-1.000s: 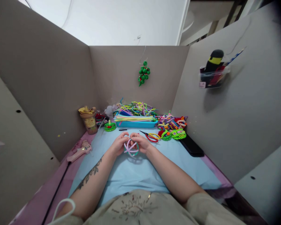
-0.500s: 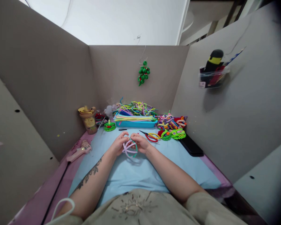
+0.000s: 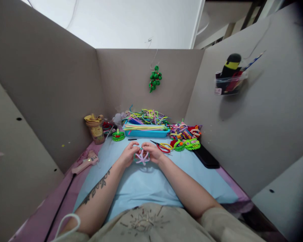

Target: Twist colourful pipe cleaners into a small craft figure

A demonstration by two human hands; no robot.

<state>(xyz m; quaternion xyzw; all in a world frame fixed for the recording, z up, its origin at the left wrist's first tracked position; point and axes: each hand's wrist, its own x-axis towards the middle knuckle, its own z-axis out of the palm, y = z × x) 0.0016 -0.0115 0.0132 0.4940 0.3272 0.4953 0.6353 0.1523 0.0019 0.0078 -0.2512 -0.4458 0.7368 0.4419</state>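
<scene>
Between my hands is a small round frame of bent pipe cleaners (image 3: 142,157), lilac strips crossing like a star over a green ring. My left hand (image 3: 128,154) pinches its left side with thumb and fingers. On the other side, my right hand (image 3: 153,153) grips the upper right edge with curled fingers. The frame is held above the light blue cloth (image 3: 143,191). Just beyond my right hand lie scissors (image 3: 164,147) with red and yellow handles. A short black strip (image 3: 132,139) rests beyond my left hand.
A blue tray (image 3: 147,133) of colourful pipe cleaners stands at the back. Finished green pieces (image 3: 192,144) and a black phone-like slab (image 3: 206,157) lie right. At left are a pink glue gun (image 3: 86,164) and a lidded cup (image 3: 95,130). Grey panels (image 3: 146,67) surround the table.
The pipe-cleaner frame has been turned between my fingers, so its lilac crossing now faces me and the green ring has swung to the left and behind. Both hands stay nearly in place.
</scene>
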